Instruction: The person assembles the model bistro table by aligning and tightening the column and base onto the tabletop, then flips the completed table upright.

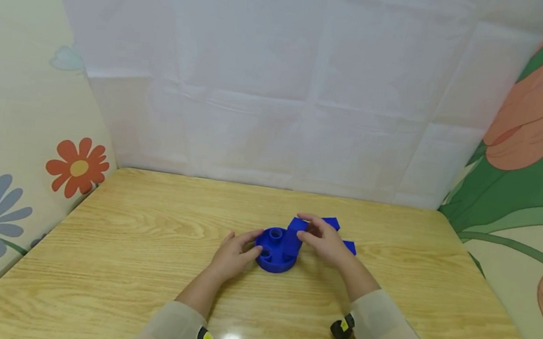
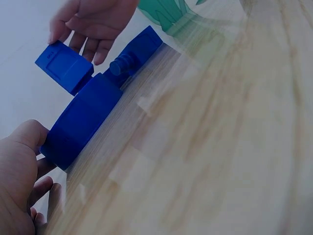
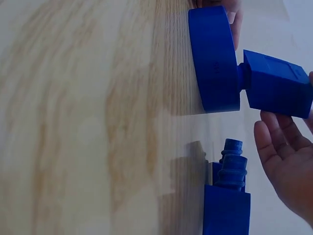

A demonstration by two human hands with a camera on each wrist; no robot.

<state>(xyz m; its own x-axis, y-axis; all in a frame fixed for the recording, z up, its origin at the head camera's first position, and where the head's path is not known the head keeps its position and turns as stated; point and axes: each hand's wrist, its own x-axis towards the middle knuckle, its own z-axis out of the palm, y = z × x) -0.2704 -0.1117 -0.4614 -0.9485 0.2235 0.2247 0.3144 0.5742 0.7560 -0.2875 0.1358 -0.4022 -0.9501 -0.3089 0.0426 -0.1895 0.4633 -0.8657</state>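
A round blue base [image 1: 275, 267] with raised socket rings sits on the table, seen edge-on in the left wrist view. My left hand [image 1: 233, 256] holds its left rim between thumb and fingers. Above the base's right side, a blue block [image 1: 294, 237] leans to one side. The right wrist view shows a narrow peg between this block [image 3: 279, 85] and the base; how deep the peg sits is hidden. My right hand [image 1: 327, 243] pinches the block near its upper end.
Behind my right hand lie two more blue blocks [image 1: 332, 224], partly covered by it. Ridged pegs [image 3: 232, 171] stick out from them in the right wrist view. A white cloth [image 1: 279, 84] hangs beyond the wooden table [image 1: 149, 234], between flower-patterned sides.
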